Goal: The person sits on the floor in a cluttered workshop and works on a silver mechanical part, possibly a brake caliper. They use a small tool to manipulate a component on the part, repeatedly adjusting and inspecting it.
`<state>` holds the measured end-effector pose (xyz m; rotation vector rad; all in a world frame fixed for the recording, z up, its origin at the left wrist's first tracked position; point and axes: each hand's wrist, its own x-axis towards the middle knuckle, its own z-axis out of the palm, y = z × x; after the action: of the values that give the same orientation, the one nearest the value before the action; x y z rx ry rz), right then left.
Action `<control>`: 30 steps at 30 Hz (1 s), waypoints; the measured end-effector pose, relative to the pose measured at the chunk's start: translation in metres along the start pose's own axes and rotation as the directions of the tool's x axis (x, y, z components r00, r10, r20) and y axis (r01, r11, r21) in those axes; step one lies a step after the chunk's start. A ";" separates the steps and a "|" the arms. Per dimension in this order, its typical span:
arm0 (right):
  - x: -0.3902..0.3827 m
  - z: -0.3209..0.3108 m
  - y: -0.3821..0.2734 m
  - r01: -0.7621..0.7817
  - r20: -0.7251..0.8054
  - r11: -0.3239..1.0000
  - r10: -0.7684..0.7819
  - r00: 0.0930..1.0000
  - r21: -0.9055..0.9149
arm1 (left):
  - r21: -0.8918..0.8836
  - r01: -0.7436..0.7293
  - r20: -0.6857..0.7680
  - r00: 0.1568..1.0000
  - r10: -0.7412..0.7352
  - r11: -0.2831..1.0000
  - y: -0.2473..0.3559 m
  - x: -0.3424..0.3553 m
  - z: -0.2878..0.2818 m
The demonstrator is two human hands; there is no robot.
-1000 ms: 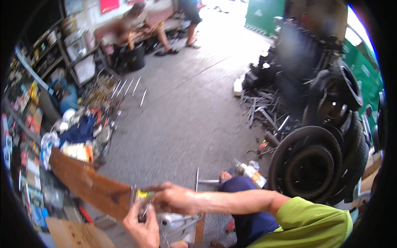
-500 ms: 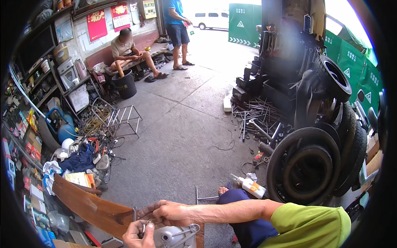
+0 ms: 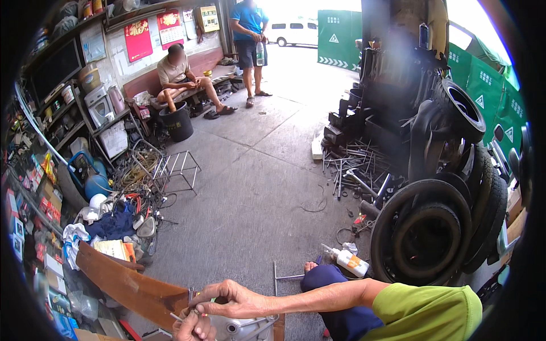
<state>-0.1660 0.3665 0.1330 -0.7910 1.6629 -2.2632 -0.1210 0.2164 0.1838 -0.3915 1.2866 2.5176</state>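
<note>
Metal rod (image 3: 176, 317) is clamped in our left hand (image 3: 194, 328), beside the casting (image 3: 250, 331) at the right edge of the board (image 3: 133, 284), not yet set down; our right hand's (image 3: 230, 299) grip we cannot tell.

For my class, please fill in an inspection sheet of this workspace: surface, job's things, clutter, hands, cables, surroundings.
Surface: brown board, with a darker patch.
Job's things: grey metal housing, apparently on the board; thin rod.
Clutter: T-shaped tool and white bottle on the floor.
Hands: left hand grips the thin rod; right hand pinches close by, its hold unclear.
Cables: tangled cords, far left.
Surroundings: tyres at right; seated person, standing person beyond.
</note>
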 end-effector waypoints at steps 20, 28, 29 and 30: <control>-0.001 -0.025 0.006 -0.048 -0.104 0.993 0.037 0.994 -0.106 | 0.443 -0.168 -0.086 0.970 0.228 0.881 -0.013 -0.002 0.014; 0.003 -0.018 0.007 -0.042 -0.206 0.988 0.011 0.978 -0.147 | 0.423 -0.213 -0.074 0.960 0.268 0.880 -0.014 0.002 0.012; 0.005 -0.018 0.014 -0.021 -0.195 0.986 -0.012 0.981 -0.164 | 0.425 -0.222 -0.069 0.959 0.275 0.878 -0.013 0.002 0.013; 0.006 -0.017 0.018 0.001 -0.184 0.984 -0.034 0.982 -0.181 | 0.426 -0.231 -0.062 0.957 0.282 0.875 -0.013 0.002 0.013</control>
<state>-0.1826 0.3720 0.1144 -0.6494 1.9749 -2.2837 -0.1192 0.2345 0.1810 -0.2937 1.9903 2.3502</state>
